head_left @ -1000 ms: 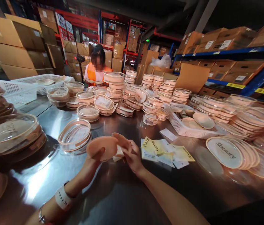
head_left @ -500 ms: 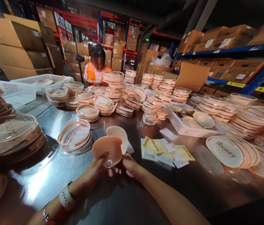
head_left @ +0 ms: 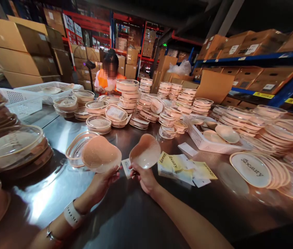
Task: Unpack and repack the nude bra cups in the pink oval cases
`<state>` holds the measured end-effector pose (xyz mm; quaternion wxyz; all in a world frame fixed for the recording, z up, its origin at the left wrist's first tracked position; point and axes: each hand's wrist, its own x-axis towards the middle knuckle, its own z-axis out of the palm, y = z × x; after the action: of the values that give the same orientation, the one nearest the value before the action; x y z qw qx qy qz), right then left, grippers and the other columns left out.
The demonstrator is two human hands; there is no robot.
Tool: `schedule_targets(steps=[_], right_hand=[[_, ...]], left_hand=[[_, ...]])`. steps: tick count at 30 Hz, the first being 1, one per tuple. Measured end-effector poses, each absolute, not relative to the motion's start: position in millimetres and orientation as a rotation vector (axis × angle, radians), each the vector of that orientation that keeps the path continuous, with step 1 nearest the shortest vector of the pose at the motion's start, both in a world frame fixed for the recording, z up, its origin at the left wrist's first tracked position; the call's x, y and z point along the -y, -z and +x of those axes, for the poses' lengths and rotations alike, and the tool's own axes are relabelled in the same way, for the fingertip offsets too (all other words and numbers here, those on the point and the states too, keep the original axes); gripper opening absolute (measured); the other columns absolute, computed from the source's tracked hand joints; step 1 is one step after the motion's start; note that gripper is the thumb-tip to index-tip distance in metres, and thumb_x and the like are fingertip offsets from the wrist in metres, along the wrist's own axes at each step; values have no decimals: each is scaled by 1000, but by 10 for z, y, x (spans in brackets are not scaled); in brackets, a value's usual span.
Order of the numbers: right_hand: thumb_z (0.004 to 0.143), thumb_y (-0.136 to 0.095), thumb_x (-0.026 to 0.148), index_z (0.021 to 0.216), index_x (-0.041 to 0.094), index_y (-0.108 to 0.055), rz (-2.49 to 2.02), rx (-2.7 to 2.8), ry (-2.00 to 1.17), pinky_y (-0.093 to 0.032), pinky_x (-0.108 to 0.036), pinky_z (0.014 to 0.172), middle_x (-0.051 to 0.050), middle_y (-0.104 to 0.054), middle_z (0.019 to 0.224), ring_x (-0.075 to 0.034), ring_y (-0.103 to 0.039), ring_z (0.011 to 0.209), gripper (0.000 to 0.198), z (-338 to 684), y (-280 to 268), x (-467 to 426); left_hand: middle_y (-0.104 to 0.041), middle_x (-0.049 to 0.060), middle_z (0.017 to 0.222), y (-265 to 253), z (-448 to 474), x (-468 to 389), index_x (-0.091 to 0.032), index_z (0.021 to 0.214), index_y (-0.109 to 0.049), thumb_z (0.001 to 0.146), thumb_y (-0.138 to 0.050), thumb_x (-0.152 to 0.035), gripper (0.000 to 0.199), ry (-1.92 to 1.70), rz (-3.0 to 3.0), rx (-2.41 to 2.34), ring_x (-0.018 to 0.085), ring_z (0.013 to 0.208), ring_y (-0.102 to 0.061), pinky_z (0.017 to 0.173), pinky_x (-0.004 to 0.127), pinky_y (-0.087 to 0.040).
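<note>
Pinched by its lower edge in my left hand (head_left: pixel 105 181) is a peach-coloured bra cup (head_left: pixel 100 152). Its broad face is turned up toward me, and it partly hides an open clear oval case (head_left: pixel 73 152) on the table behind. A second bra cup (head_left: pixel 146 149), peach above and shiny pale below, is gripped at its lower left edge by my right hand (head_left: pixel 145 179). The two cups are held apart over the table. Between my hands lies a small white printed card (head_left: pixel 126 168). Yellow and white "sbeauty" cards (head_left: pixel 176 166) are spread out right of my right hand.
Stacks of clear oval cases (head_left: pixel 128 93) crowd the far side of the metal table (head_left: pixel 125 221), with more at left and right. A white basket (head_left: pixel 214 147) at right holds bra cups. Across the table sits a person in an orange vest (head_left: pixel 104 80). Boxes on shelves stand beyond.
The two bra cups, overlapped in front of me before, are now separated. The left one has moved left and the right one right. My hands have drawn apart with them.
</note>
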<state>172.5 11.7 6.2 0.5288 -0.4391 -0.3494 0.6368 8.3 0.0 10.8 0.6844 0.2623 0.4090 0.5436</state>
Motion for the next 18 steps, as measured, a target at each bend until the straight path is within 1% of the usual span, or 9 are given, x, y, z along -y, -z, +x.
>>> schedule_targets(steps=[1, 3, 6, 9, 11, 13, 15, 18], right_hand=[[46, -86, 58, 66, 14, -63, -1036, 810, -1515, -41, -21, 48, 0, -63, 62, -9, -55, 51, 53, 1721, -72, -107], [50, -82, 64, 59, 16, -58, -1053, 813, -1537, -37, -21, 46, 2, -58, 52, -8, -50, 46, 55, 1712, -83, -79], [55, -74, 72, 54, 18, -52, -1132, 896, -1579, -28, -22, 41, 4, -49, 42, -6, -39, 38, 58, 1688, -69, -27], [53, -73, 76, 57, 19, -52, -1181, 932, -1536, -24, -22, 41, 6, -46, 42, -6, -35, 38, 61, 1652, -36, 18], [52, -72, 78, 59, 19, -53, -1169, 953, -1506, -26, -22, 42, 6, -47, 46, -7, -38, 41, 62, 1628, -21, 41], [55, -72, 78, 60, 20, -53, -1123, 997, -1483, -33, -24, 46, 4, -50, 51, -9, -42, 46, 61, 1612, -24, 64], [64, -67, 77, 60, 21, -53, -1067, 1111, -1435, -39, -26, 53, 3, -51, 55, -12, -46, 52, 58, 1607, -41, 94], [77, -57, 74, 62, 22, -56, -1035, 1295, -1338, -44, -29, 63, 1, -54, 61, -15, -50, 60, 54, 1626, -60, 152]], left_hand=[[-72, 2, 80, -97, 96, 10, -18, 82, -71, 45, -95, -36, 47, -1220, 573, -915, 13, 66, -61, 62, 23, -53], [-71, 1, 79, -81, 123, 36, -18, 82, -70, 47, -94, -38, 47, -1215, 559, -909, 14, 71, -63, 65, 23, -53], [-67, 0, 68, -82, 161, 77, -15, 76, -68, 50, -92, -45, 46, -1173, 573, -890, 12, 65, -60, 60, 20, -50], [-65, -1, 66, -98, 182, 106, -15, 75, -67, 51, -91, -46, 46, -1138, 604, -866, 10, 62, -56, 57, 19, -47], [-66, -2, 69, -103, 191, 127, -16, 76, -68, 53, -91, -45, 43, -1131, 631, -853, 10, 64, -56, 59, 19, -47], [-66, -1, 71, -102, 207, 159, -16, 75, -69, 56, -89, -44, 39, -1122, 675, -827, 12, 68, -57, 63, 22, -48], [-66, 1, 74, -98, 233, 200, -15, 77, -70, 60, -87, -44, 37, -1111, 718, -794, 15, 72, -58, 68, 25, -49], [-66, 2, 80, -80, 275, 255, -16, 85, -69, 66, -83, -44, 36, -1111, 745, -785, 16, 76, -58, 71, 27, -49]])
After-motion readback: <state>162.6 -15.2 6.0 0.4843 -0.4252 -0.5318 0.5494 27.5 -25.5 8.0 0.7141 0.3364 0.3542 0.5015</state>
